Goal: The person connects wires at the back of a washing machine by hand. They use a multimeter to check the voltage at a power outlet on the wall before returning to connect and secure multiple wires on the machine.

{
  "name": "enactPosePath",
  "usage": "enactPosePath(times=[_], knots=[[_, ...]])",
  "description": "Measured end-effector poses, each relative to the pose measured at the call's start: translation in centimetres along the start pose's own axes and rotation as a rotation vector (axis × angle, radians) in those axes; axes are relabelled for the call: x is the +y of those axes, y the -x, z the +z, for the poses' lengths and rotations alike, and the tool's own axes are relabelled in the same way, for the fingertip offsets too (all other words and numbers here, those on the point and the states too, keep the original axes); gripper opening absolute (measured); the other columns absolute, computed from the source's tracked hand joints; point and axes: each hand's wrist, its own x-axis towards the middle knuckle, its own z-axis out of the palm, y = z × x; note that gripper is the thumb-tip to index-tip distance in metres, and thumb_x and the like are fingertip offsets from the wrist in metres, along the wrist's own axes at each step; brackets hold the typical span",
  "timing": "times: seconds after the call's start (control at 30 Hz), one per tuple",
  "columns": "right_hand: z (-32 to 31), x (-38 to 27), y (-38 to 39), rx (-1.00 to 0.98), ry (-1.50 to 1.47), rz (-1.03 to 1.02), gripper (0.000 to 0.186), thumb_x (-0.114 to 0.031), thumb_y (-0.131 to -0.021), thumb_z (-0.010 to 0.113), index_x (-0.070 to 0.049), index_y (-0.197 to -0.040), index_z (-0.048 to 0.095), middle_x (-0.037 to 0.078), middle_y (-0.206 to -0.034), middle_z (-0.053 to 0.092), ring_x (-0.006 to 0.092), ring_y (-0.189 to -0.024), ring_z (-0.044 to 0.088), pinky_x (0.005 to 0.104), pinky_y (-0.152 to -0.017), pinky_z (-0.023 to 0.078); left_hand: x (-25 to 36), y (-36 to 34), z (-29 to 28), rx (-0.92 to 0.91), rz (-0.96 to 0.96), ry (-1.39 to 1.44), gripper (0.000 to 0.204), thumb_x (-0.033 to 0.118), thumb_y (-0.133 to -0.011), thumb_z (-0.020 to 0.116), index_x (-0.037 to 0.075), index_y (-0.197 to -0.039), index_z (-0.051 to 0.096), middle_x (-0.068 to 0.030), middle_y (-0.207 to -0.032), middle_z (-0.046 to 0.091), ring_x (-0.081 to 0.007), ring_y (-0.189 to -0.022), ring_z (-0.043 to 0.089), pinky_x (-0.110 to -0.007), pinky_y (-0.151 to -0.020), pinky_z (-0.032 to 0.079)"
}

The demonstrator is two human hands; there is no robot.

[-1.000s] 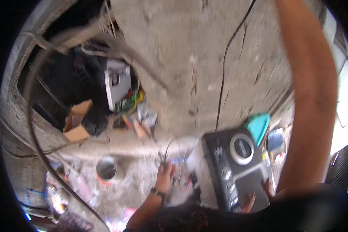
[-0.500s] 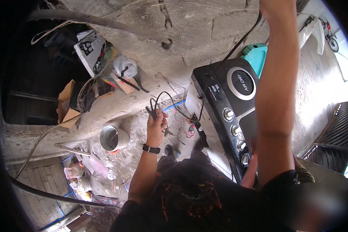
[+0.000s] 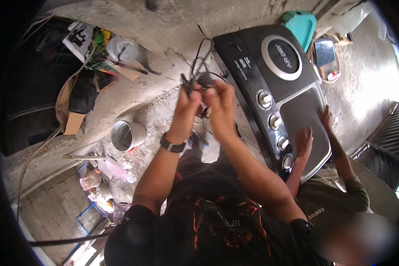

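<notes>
My left hand (image 3: 185, 111), below a watch with a dark strap, is closed on a looped black cable (image 3: 198, 57). Beside it my right hand (image 3: 221, 106) is closed on the same cable, with the fingers of both hands close together. A dark piece (image 3: 205, 80) sits at the fingertips, too smeared to name. Just right of my hands stands a twin-tub washing machine (image 3: 299, 113), with a black top, a round lid and several pale knobs. A co-worker's hand (image 3: 303, 142) and other hand (image 3: 326, 117) are over its larger lid.
A grey bucket (image 3: 139, 135) stands on the rough floor to the left. Boxes and bags (image 3: 122, 48) lie on a concrete ledge at the upper left. A teal plastic item (image 3: 299, 29) is behind the washer. The co-worker's sleeve (image 3: 357, 193) is close on my right.
My right arm has come down from the upper right, and its hand has joined my left at the cable. The co-worker's hands now show over the washer. The view has shifted.
</notes>
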Motion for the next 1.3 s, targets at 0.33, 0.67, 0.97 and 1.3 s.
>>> enactPosePath(times=[0.33,0.67,0.97,1.3], knots=[[6.1,24.7,6.4,-0.640,0.495,0.046,0.064,-0.045,-0.103,0.047,0.001,-0.147,0.044,0.029,-0.143,0.051,0.0447,-0.127,0.054,0.0460,-0.111,0.040,-21.0,0.6,-22.5,0.380,-0.296,-0.098,0.035,0.039,-0.100,0.060,0.004,-0.106,0.061,-0.0006,-0.095,0.062,-0.0102,-0.076,0.057,-0.027,-0.063,0.047],[-14.6,73.2,6.3,0.080,0.610,0.841,0.045,-0.043,-0.096,0.066,-0.001,-0.110,0.062,0.019,-0.100,0.072,0.0346,-0.092,0.071,0.0452,-0.086,0.056,-52.8,3.1,-44.3,0.689,-0.473,-0.360,0.038,0.034,-0.099,0.062,0.003,-0.120,0.056,-0.0072,-0.085,0.063,-0.0189,-0.068,0.058,-0.034,-0.061,0.047],[-20.4,95.4,-5.3,0.368,1.409,0.883,0.109,-0.066,-0.071,0.079,-0.004,-0.150,0.036,0.028,-0.144,0.044,0.0445,-0.136,0.042,0.0611,-0.111,0.034,-71.1,1.7,-51.4,0.461,-0.337,-0.970,0.064,0.035,-0.095,0.070,-0.006,-0.138,0.045,-0.0183,-0.116,0.062,-0.0279,-0.098,0.064,-0.039,-0.086,0.052],[-22.8,92.2,-6.4,0.334,1.357,0.860,0.085,-0.060,-0.076,0.073,-0.002,-0.133,0.049,0.027,-0.124,0.065,0.0444,-0.117,0.062,0.0561,-0.102,0.046,-77.2,-5.7,-48.9,0.562,-0.547,-0.365,0.038,0.035,-0.102,0.062,0.004,-0.121,0.053,-0.0038,-0.091,0.061,-0.0135,-0.078,0.058,-0.031,-0.070,0.048]])
